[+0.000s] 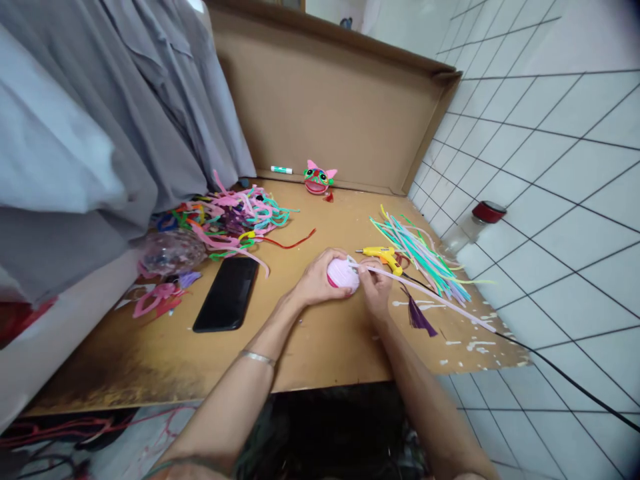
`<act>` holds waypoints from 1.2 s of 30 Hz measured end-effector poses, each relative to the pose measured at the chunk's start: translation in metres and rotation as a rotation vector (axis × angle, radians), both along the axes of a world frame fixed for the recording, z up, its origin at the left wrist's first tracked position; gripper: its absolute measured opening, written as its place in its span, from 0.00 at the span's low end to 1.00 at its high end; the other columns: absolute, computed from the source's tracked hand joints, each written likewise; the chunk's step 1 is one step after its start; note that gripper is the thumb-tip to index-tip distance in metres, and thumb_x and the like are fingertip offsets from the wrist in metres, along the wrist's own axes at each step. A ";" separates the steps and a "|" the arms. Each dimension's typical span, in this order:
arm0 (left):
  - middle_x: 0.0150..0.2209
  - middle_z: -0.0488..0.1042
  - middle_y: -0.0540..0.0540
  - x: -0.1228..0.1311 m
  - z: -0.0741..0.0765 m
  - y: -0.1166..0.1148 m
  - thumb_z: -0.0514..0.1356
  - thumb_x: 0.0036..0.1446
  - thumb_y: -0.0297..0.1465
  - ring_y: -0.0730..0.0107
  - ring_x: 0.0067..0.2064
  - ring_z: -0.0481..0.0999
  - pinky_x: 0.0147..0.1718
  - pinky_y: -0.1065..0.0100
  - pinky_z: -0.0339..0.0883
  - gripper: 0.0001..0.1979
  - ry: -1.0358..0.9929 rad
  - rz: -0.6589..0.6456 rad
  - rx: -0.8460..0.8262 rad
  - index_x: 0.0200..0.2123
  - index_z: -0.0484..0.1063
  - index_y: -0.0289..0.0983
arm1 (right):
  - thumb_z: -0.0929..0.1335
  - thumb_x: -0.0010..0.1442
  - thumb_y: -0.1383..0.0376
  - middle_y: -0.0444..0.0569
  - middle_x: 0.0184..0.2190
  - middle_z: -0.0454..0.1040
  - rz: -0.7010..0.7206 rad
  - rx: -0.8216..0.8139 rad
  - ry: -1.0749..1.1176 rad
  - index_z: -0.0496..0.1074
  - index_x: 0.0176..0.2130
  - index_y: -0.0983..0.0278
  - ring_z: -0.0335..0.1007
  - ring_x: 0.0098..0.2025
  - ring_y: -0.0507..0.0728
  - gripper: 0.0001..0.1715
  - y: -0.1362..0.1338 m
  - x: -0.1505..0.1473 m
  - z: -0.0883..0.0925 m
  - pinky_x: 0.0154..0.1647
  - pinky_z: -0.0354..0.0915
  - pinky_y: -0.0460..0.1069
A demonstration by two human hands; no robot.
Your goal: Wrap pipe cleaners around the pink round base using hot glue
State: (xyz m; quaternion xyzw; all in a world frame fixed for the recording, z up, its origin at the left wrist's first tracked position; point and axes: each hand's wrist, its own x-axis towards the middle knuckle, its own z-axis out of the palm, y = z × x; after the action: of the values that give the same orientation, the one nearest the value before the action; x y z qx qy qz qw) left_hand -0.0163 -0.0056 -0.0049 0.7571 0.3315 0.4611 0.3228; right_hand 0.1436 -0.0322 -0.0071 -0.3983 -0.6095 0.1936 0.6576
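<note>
My left hand is closed around a pink ball wrapped in pale pink pipe cleaner, held just above the cardboard work surface. My right hand pinches a long pale pink pipe cleaner where it meets the ball; its free end trails off to the right. A purple tassel lies just right of my right hand.
A yellow glue gun and a bundle of coloured pipe cleaners lie to the right. A black phone and a tangled pipe cleaner pile sit left. A small pink and green figure stands by the cardboard back wall. A red-lidded jar is on the tiles.
</note>
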 end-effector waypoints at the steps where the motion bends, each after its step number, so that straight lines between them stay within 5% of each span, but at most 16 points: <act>1: 0.52 0.71 0.42 0.000 0.000 0.000 0.70 0.38 0.34 0.58 0.53 0.73 0.55 0.55 0.66 0.30 -0.006 -0.014 -0.003 0.46 0.63 0.40 | 0.66 0.61 0.60 0.45 0.29 0.69 0.001 -0.003 0.009 0.69 0.29 0.62 0.66 0.35 0.54 0.10 0.000 0.000 0.000 0.39 0.64 0.51; 36: 0.53 0.70 0.41 -0.002 0.004 -0.004 0.70 0.37 0.31 0.57 0.54 0.73 0.56 0.54 0.66 0.31 0.028 -0.020 -0.069 0.46 0.63 0.41 | 0.65 0.61 0.61 0.45 0.31 0.69 0.000 -0.051 -0.045 0.69 0.31 0.60 0.67 0.36 0.55 0.08 -0.001 -0.001 -0.003 0.39 0.65 0.51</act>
State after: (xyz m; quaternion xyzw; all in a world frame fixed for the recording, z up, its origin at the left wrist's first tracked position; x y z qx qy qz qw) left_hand -0.0181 -0.0100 -0.0011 0.7553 0.3442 0.4354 0.3485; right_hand 0.1422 -0.0331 -0.0103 -0.4191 -0.6190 0.2001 0.6333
